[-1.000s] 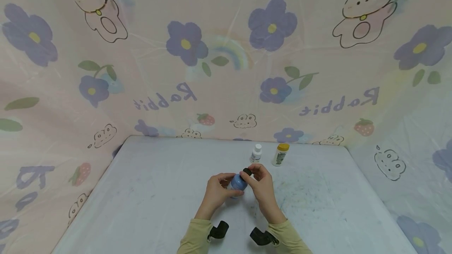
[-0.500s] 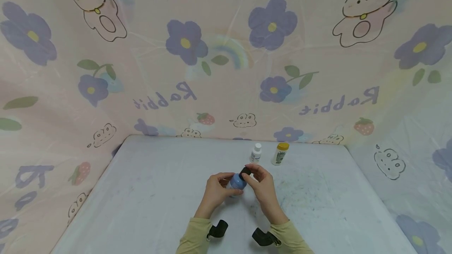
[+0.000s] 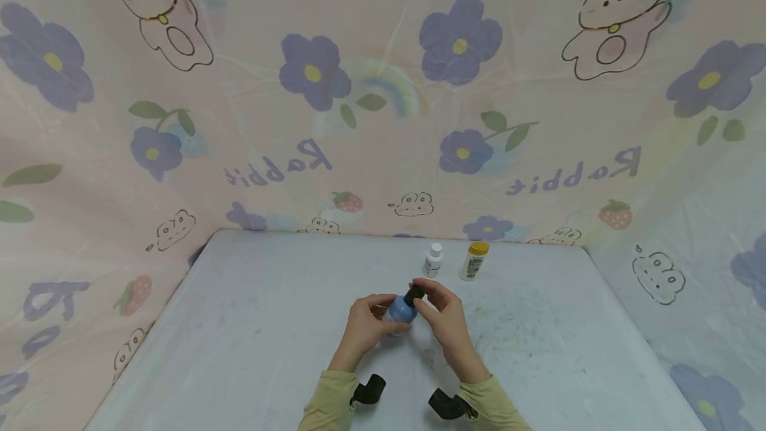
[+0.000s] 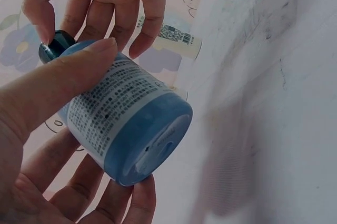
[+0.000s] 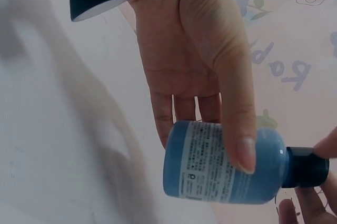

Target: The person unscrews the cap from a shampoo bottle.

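My left hand [image 3: 366, 324] grips a blue bottle [image 3: 399, 312] round its body, thumb on one side and fingers on the other. A printed label [image 4: 113, 100] wraps the bottle, which is tilted with its base toward the left wrist camera. My right hand [image 3: 445, 316] pinches the dark cap [image 3: 413, 294] between thumb and fingers. The cap sits on the bottle's neck, as the right wrist view shows. In that view the bottle [image 5: 266, 166] lies almost sideways, held off the table.
Behind the hands stand a small white bottle [image 3: 433, 261] and a pale bottle with a yellow lid [image 3: 475, 261], both upright on the white table [image 3: 287, 331]. A patterned curtain [image 3: 383, 145] rises along the table's back and sides. Black wrist devices [image 3: 370, 389] are strapped to both wrists.
The right thumb and fingers have shifted slightly round the cap, and more of the cap's side shows. The left hand keeps its grip on the bottle with hardly any movement.
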### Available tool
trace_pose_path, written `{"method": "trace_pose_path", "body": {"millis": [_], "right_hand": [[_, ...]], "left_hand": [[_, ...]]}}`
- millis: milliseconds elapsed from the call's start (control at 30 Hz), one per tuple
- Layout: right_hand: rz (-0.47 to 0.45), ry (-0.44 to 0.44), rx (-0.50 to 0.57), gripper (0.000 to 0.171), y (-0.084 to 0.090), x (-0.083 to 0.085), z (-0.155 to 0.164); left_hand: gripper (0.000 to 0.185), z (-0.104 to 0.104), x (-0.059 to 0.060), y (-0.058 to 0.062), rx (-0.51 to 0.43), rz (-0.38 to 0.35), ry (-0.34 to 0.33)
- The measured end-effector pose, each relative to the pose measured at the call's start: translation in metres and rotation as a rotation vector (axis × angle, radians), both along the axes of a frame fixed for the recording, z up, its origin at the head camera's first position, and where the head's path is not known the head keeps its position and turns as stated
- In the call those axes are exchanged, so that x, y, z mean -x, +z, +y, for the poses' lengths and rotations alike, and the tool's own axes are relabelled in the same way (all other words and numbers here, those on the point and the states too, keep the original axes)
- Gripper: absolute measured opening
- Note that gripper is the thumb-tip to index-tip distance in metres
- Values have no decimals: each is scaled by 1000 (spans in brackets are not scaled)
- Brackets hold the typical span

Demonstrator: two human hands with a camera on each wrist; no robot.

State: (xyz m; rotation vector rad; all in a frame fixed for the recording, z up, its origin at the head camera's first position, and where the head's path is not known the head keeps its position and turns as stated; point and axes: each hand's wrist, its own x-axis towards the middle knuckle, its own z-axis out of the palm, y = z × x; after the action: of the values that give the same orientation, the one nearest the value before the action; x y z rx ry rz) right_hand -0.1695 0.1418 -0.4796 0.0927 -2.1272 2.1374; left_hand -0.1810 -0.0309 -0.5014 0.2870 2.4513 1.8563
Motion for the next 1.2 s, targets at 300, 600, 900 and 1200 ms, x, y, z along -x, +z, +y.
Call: {"method": "trace_pose_path", "body": {"millis": [300,600,900,1200], "right_hand": [[-32,-70,-31,33,27,-12,-7],[-88,-131,-43,30,26,-12,-9],[-91,-135,-20,28,26,-13,-9],[-75,-100,-28,30,25,-13,-7]], "left_hand": [[55,1,-1,1,-25,-11,-14],[57,3,-2,-1,-28,-16,-21],[56,3,-3,1,-28,1,-20],[57,3,-3,2,-24,6,-17]]}}
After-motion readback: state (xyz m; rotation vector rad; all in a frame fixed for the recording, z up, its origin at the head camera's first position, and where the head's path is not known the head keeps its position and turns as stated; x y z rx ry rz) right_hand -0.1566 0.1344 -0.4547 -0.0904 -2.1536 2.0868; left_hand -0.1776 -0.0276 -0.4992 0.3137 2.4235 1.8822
